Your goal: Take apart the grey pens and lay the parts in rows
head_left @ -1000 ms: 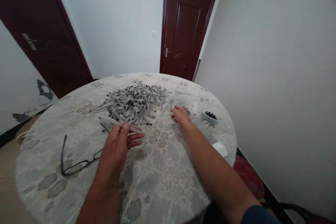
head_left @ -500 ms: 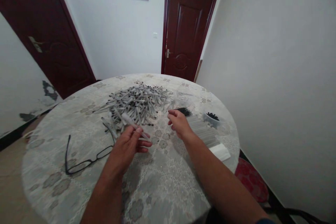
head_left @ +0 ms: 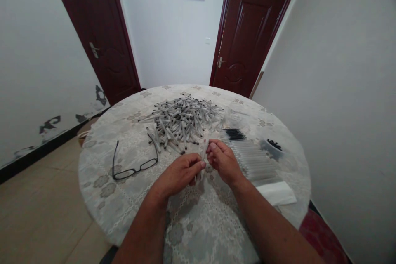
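Observation:
My left hand (head_left: 185,170) is closed on the lower part of a slim whitish, see-through tube (head_left: 206,143), which looks like a pen barrel and stands nearly upright. Thumb and fingers of my right hand (head_left: 223,160) are pinched at the same tube, higher up. What its fingertips hold besides the tube is too small to tell. Just beyond both hands spreads a heap of similar whitish tubes with dark ends (head_left: 182,117). To the right of my right hand lies a row of clear thin sticks (head_left: 255,159), with black ends (head_left: 235,134) at the far side.
Black-framed glasses (head_left: 136,170) lie unfolded at the left. A clear tub of small black pieces (head_left: 274,146) stands at the right, with a white folded sheet (head_left: 276,194) nearer me. Clear plastic (head_left: 236,117) lies behind the row. A patterned cloth covers the round table (head_left: 213,231).
My right hand has come in to the tube that my left hand holds, and the tube has turned from slanted to nearly upright. The view has swung left.

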Motion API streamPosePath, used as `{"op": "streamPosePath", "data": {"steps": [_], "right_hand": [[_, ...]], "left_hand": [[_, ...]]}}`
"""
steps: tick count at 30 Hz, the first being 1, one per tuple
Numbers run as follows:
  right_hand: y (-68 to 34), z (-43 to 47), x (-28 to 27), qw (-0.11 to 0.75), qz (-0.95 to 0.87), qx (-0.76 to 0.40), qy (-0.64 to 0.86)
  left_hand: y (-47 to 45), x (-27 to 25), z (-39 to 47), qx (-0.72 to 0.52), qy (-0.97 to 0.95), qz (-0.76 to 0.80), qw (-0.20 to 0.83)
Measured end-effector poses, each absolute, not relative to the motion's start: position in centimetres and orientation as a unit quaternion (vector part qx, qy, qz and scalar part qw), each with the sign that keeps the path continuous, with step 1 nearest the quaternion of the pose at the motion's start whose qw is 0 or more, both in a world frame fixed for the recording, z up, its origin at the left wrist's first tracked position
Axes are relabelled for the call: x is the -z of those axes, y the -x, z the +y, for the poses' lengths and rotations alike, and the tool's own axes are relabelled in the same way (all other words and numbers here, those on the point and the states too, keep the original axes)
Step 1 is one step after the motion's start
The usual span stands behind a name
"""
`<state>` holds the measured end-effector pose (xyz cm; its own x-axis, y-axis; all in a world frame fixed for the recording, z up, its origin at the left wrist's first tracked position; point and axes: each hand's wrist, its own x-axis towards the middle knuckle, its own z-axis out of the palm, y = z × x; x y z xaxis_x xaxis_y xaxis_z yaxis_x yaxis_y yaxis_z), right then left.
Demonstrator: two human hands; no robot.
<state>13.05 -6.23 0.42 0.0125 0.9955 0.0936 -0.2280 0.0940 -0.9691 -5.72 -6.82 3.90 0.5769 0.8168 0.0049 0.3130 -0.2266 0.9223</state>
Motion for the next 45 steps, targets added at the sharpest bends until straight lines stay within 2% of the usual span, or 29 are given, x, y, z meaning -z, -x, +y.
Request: {"op": "streamPosePath", "data": {"steps": [4, 7, 12, 18, 24, 32, 36, 40, 42, 45], "right_hand": [[-13.3, -6.4, -0.5, 0.563, -0.47, -0.54, 0.413], [-13.3, -6.5, -0.6, 0.547, -0.492, -0.544, 0.402], [-13.3, -6.5, -0.9, 0.543, -0.549, -0.47, 0.428], [-12.8, -6.9, -0.8, 0.478, -0.622, -0.435, 0.443], [-12.7, -7.2, -1.1, 0.494, -0.576, -0.503, 0.413], [-13.1, -7.9, -2.1, 0.498, -0.637, -0.37, 0.458], [-14.0, -7.8, -2.0, 0.497, -0.609, -0.438, 0.436], [-15.6, -7.3, -2.3, 0.549, -0.585, -0.316, 0.506], [-16.0, -6.9, -2.4, 0.522, -0.607, -0.266, 0.537], [-16.4, -6.4, -2.2, 0.391, -0.694, -0.278, 0.537]], "left_hand": [[5.9, -4.0, -6.7, -0.238, -0.775, 0.371, 0.452], [5.9, -3.9, -6.7, -0.225, -0.76, 0.383, 0.474], [5.8, -3.8, -6.7, -0.215, -0.756, 0.398, 0.473], [5.6, -3.7, -6.5, -0.26, -0.769, 0.405, 0.421], [5.6, -4.0, -6.5, -0.272, -0.787, 0.414, 0.369], [5.3, -4.0, -6.9, -0.278, -0.797, 0.413, 0.341], [5.3, -3.8, -7.0, -0.259, -0.802, 0.434, 0.319], [5.7, -3.2, -6.5, -0.266, -0.783, 0.476, 0.298], [6.0, -3.0, -6.3, -0.3, -0.767, 0.475, 0.31], [6.4, -3.0, -6.0, -0.33, -0.75, 0.467, 0.332]]}}
